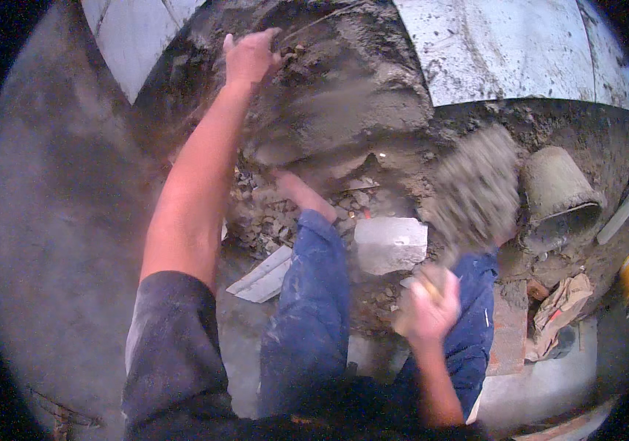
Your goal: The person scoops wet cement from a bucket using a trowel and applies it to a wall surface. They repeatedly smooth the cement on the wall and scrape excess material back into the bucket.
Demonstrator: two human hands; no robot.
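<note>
Right hand [432,309] fingers wrapped round a wooden handle [419,294], blurred mortar-loaded trowel [476,192] just above; left hand [250,55] fingers spread on the mortar pile [344,110]; one white block [390,244], one tipped bucket [561,195], contents unclear.

Your left arm runs bare from a dark short sleeve at about 7 o'clock, stretched nearly straight toward 11 o'clock. Left hand [250,56] sits at full reach, back of the hand up, fingers spread and slightly curled. Your right forearm rises from 5 o'clock, elbow bent. Right hand [432,309] is drawn into a fist, knuckles toward you, motion-blurred. Both legs, in blue trousers, extend toward 12 o'clock between the arms.
</note>
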